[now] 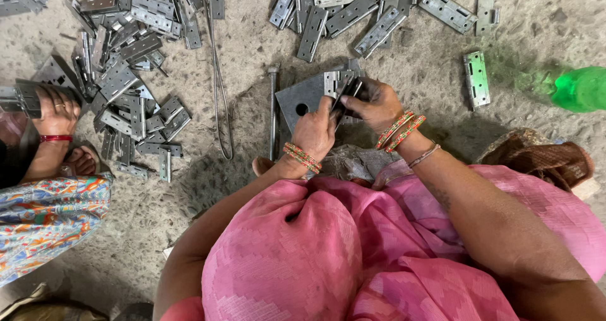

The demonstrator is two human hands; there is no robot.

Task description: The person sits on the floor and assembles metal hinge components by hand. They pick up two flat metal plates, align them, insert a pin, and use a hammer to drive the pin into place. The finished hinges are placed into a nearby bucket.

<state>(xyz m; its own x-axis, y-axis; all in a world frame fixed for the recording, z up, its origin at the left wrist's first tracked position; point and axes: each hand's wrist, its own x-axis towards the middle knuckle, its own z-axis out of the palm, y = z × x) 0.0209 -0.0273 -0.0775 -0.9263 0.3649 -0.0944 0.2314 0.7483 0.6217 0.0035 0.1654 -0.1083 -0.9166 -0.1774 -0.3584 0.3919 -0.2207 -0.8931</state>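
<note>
I see my left hand (314,131) and right hand (377,104) both gripping a metal hinge (346,92) above the holed plate (300,97).

Counting outward from the square grey steel plate with a round hole (302,100), one only, lying on the floor:

- One green translucent plastic bottle (579,89) sitting far right of the plate.
- One long steel rod (273,112) lying just left of it.
- One bent wire loop (219,87) lying further left.
- Flat grey metal hinge leaves (136,49) piling up left, too many to count.
- About a dozen more hinge leaves (353,8) lying above; one single leaf (476,79) glinting green to the right.
</note>
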